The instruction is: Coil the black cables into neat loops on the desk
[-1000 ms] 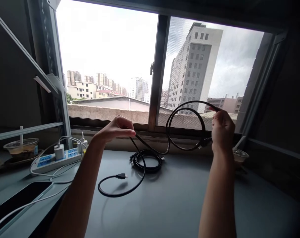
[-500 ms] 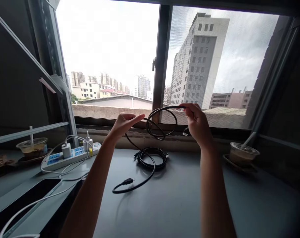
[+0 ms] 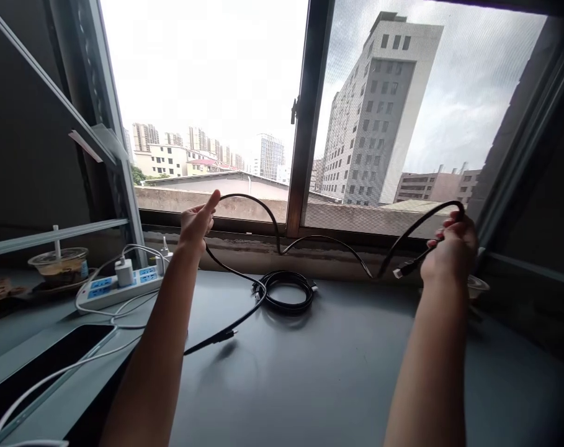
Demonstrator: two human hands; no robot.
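Note:
A black cable [image 3: 326, 237] hangs in wavy bends between my two raised hands. My left hand [image 3: 198, 220] is closed on it, thumb pointing up, and from there a length drops toward the tabletop, ending in a black plug [image 3: 224, 336]. My right hand [image 3: 450, 245] grips the cable near its other end, whose connector [image 3: 405, 269] sticks out to the left of the fingers. Behind and below, a second black cable [image 3: 288, 307] lies coiled on the grey table [image 3: 319, 372].
At the left are a white power strip [image 3: 118, 292] with chargers and white cords, a dark flat device [image 3: 53, 360] and a lidded cup [image 3: 61, 267]. Another cup [image 3: 477, 287] is partly behind my right hand. A window frame [image 3: 304, 124] stands behind the table.
My hands have moved apart, left hand to the left and right hand to the right. The loops between them have opened into wide waves, and the hanging plug end has shifted left.

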